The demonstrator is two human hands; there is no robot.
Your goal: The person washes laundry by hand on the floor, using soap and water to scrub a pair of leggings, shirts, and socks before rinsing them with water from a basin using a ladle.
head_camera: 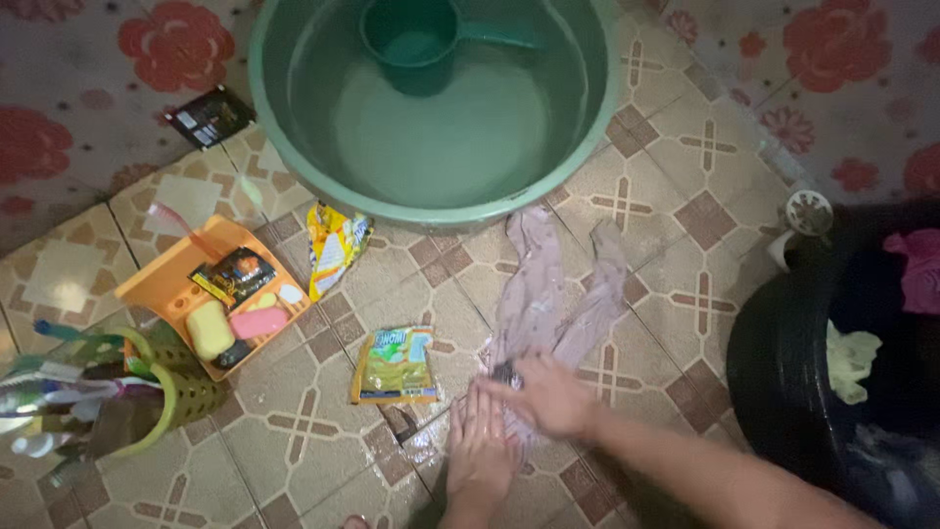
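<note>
A wet pale pink garment (548, 294) lies spread on the tiled floor just below a big green basin (294, 147) of water. My right hand (548, 397) presses down on the garment's near end, fingers closed over a small dark object that I cannot identify. My left hand (480, 446) lies flat on the wet tile and the garment's edge, right beside the right hand, fingers together and pointing away from me. A green dipper (416, 39) floats in the basin.
A green sachet (395, 365) and a yellow sachet (335, 248) lie left of the garment. An orange tray (157, 279) holds soap bars. A light green basket (181, 392) stands at far left. A black tub (783, 362) with laundry sits at right.
</note>
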